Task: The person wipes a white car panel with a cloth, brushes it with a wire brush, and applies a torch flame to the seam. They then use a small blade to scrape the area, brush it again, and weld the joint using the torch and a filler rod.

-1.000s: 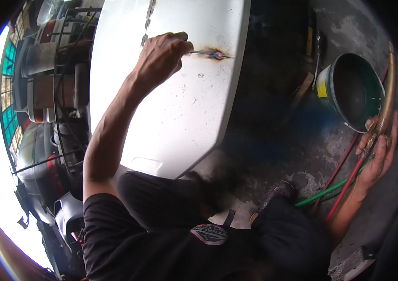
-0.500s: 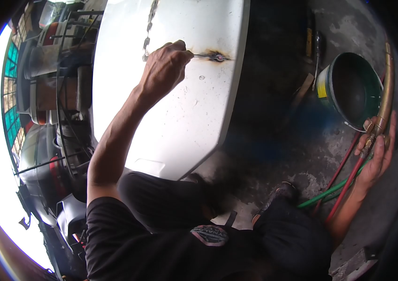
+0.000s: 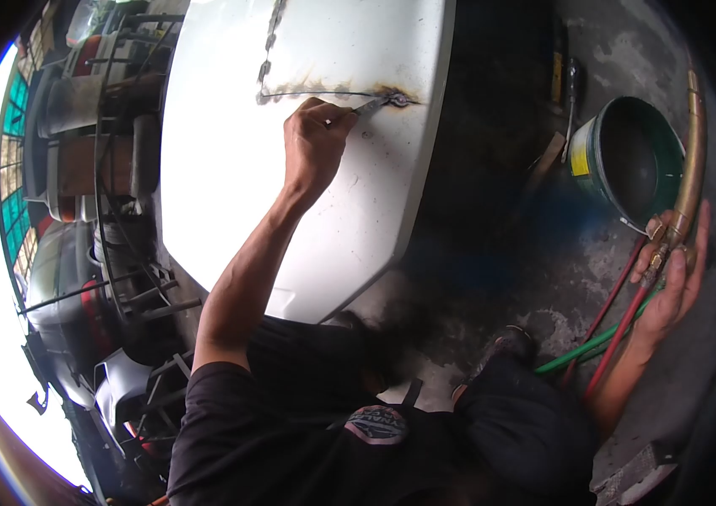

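Note:
My left hand (image 3: 317,148) is closed on a thin metal piece (image 3: 371,106), whose far end reaches the scorched spot (image 3: 400,99) near the edge of the white panel (image 3: 333,228). A dark seam with scorch marks (image 3: 316,91) runs across the panel to that spot and meets a line of weld marks (image 3: 270,42). On the right, my right hand (image 3: 670,282) is wrapped round the valve end of a brass torch (image 3: 694,160), which points away from the panel. Red hose (image 3: 624,337) and green hose (image 3: 577,358) run down from it.
A green bucket (image 3: 636,160) stands on the concrete floor beside the torch. Hand tools (image 3: 572,93) lie left of the bucket. Metal racks with car parts (image 3: 92,169) line the left side. A metal block (image 3: 640,476) is at the lower right.
My left hand has shifted right and slightly down, and the thin piece now slants up to the scorched spot. More of the seam shows. My right hand and the torch have barely moved.

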Tool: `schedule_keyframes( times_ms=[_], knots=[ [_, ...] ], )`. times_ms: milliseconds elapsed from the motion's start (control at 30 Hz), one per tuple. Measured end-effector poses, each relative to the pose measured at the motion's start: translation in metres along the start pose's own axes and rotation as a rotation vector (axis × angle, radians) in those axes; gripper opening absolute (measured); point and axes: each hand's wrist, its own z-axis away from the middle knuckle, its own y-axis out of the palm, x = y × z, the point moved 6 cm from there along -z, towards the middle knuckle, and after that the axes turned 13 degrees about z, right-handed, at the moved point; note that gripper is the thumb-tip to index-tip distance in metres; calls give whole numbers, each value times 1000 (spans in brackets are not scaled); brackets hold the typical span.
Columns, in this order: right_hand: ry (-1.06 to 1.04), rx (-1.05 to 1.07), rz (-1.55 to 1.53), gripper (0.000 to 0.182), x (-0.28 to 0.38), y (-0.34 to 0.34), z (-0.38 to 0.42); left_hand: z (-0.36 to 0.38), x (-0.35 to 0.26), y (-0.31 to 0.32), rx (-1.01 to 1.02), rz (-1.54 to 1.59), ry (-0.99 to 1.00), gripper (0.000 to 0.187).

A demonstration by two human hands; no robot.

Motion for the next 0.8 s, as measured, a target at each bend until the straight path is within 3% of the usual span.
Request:
schedule_keyframes(
  times_ms=[133, 200, 300, 500, 533, 600, 733, 800],
  knots=[
    [17, 7, -44, 66, 2, 7, 4, -2, 10, 4, -3, -45, 145, 12],
    [4, 16, -54, 66, 4, 11, 6, 2, 1, 6, -38, -135, 429, 11],
    [-13, 21, -67, 67, 8, 17, 10, 0, 1, 6, -6, -221, 493, 9],
    [-25, 8, -74, 68, 21, 17, 19, -12, 3, -5, 77, -53, 154, 10],
    [-13, 20, -78, 68, 23, 15, 23, -6, 3, -8, 75, -50, 146, 10],
    [-14, 9, -81, 68, 25, 13, 28, -4, -4, -13, 55, -100, 310, 13],
    [-11, -14, -92, 67, 30, 12, 35, 1, -10, -21, 74, -47, 374, 12],
    [-20, 1, -98, 67, 31, 13, 36, 1, -4, -21, 183, -9, 88, 15]
  ],
)
